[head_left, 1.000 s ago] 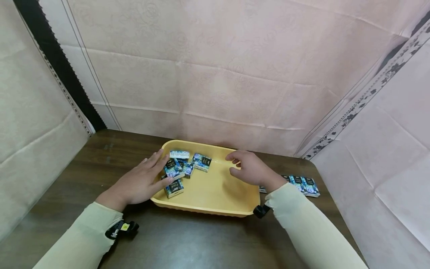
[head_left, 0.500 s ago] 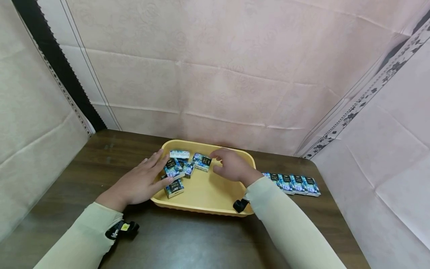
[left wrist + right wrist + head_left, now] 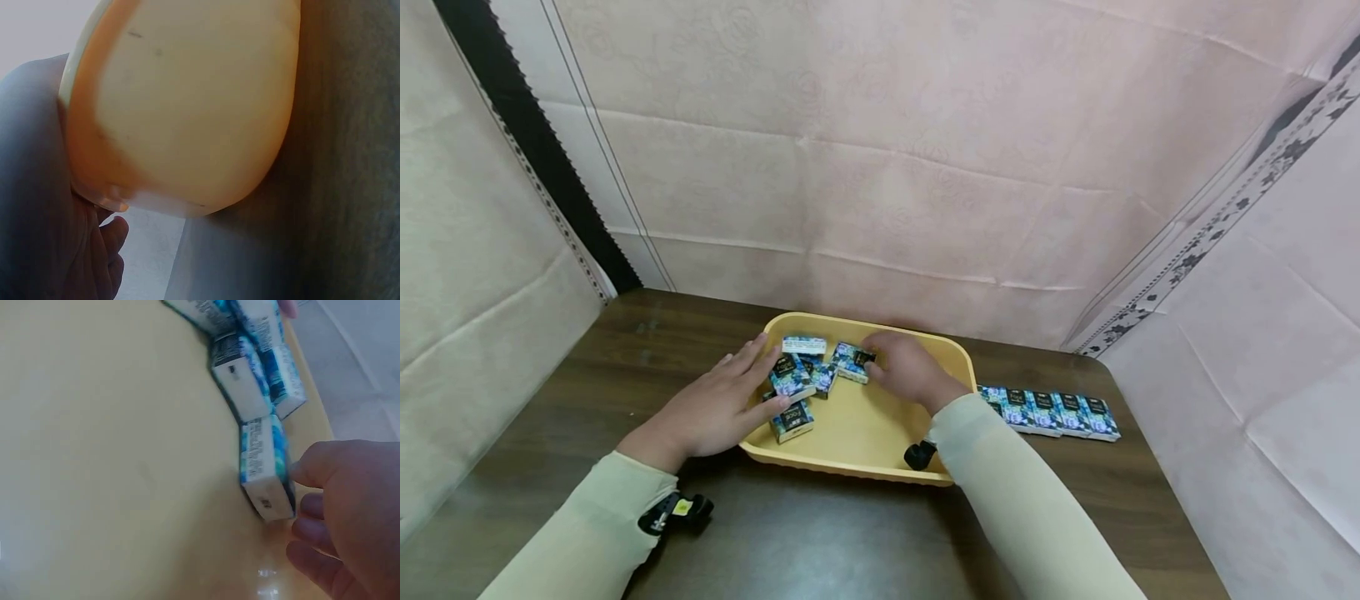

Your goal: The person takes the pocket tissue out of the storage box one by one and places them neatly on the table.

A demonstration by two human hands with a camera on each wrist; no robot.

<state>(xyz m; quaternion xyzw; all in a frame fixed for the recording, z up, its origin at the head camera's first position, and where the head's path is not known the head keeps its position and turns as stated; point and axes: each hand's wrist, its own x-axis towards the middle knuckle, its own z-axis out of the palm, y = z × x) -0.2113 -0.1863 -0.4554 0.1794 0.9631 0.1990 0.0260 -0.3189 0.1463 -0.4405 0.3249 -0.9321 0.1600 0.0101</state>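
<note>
In the head view a yellow plastic tray lies on the table, with several small blue flower-patterned boxes piled in its left half. My left hand rests across the tray's left rim, fingers spread and mostly straight, thumb over the inside near the lowest box. My right hand reaches into the tray at the rightmost box. In the right wrist view its thumb is at the side of that box, while the other fingers hang loosely bent beyond the box's end.
A row of matching boxes lies on the dark wooden table right of the tray. Pale cloth hangs behind the table and at both sides. The tray's outer wall fills much of the left wrist view.
My right hand has moved left from the tray's right side to the rightmost box in it, uncovering more of the row outside. My left hand has stayed on the rim.
</note>
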